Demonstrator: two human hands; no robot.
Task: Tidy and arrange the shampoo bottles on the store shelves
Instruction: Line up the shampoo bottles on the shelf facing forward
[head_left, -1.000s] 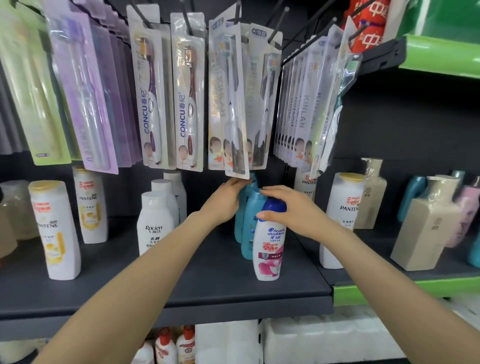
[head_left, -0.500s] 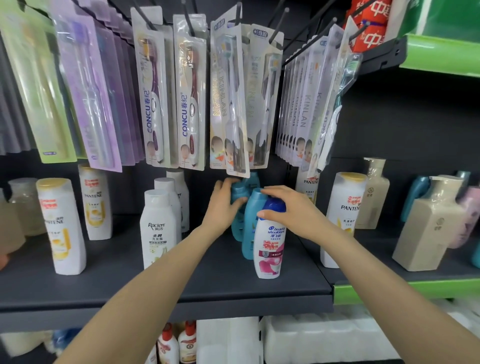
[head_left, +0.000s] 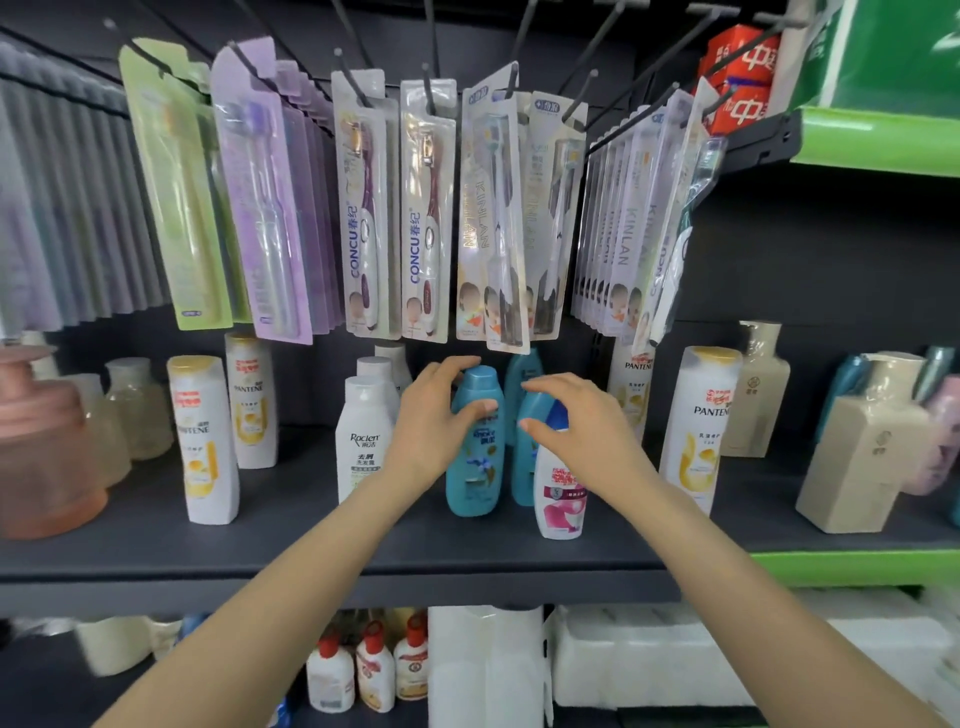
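The left hand (head_left: 434, 415) curls round the upper body of a teal bottle (head_left: 474, 447), thumb across its front and fingers behind its cap, holding it upright on the dark shelf (head_left: 311, 525). The right hand (head_left: 582, 431) hovers with fingers spread and loosely bent over the blue cap of a white-and-pink bottle (head_left: 560, 488); whether it touches the cap I cannot tell. That bottle stands just right of the teal one and nearer the shelf's front edge, with two more teal bottles (head_left: 524, 395) close behind. Left of the teal bottle a row of white bottles (head_left: 363, 441) runs straight back; further left and right stand yellow-capped white bottles (head_left: 205, 441). Judging by this, the task is partway done: the outer rows look orderly, while the teal cluster is bunched and mixed with the pink-labelled one. Bare shelf lies in front of the teal bottle, but hanging toothbrush packs (head_left: 493, 218) end just above its cap, so lifting room looks tight.
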